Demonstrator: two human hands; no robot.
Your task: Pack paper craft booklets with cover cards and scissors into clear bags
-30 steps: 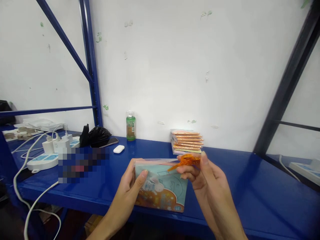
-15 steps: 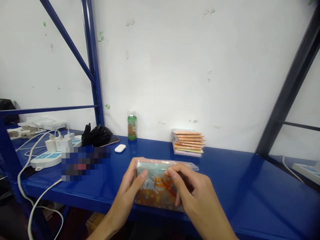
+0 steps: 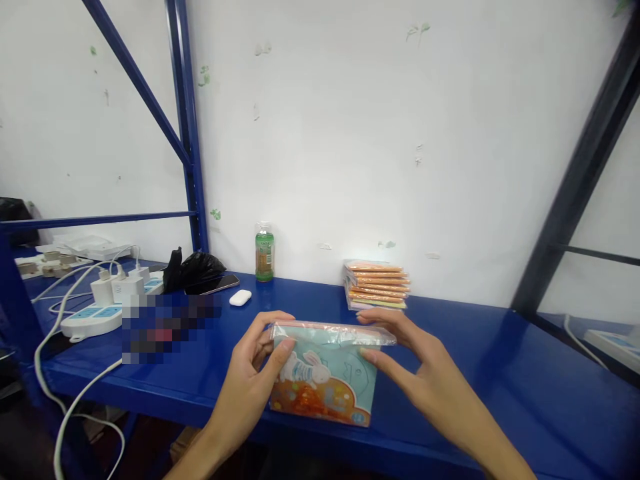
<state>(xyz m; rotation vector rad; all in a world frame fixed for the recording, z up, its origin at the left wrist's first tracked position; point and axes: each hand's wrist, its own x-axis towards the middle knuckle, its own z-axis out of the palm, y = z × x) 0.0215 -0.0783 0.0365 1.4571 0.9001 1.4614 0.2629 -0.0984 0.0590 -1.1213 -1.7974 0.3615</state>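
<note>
A clear plastic bag point(image 3: 333, 330) stands upright near the table's front edge, with a pale blue picture booklet point(image 3: 367, 383) inside that shows a white rabbit. Low in the bag, in front of the booklet, lies a pair of orange scissors point(image 3: 310, 403), blurred behind the plastic. My left hand point(image 3: 257, 360) grips the bag's left side, thumb in front and fingers behind. Around its upper right corner is my right hand point(image 3: 415, 360), its thumb on the front and its fingers behind the top edge.
A stack of similar orange-edged packets point(image 3: 377, 285) is against the wall. Further left are a green-labelled bottle point(image 3: 265, 253), a white earphone case point(image 3: 241, 298), a phone point(image 3: 220, 285), a black plastic bag point(image 3: 200, 268) and a power strip point(image 3: 93, 323) with cables.
My right hand has let go of the orange scissors, which have dropped lower in the bag. It has moved to the bag's upper right corner, while my left hand keeps its hold.
</note>
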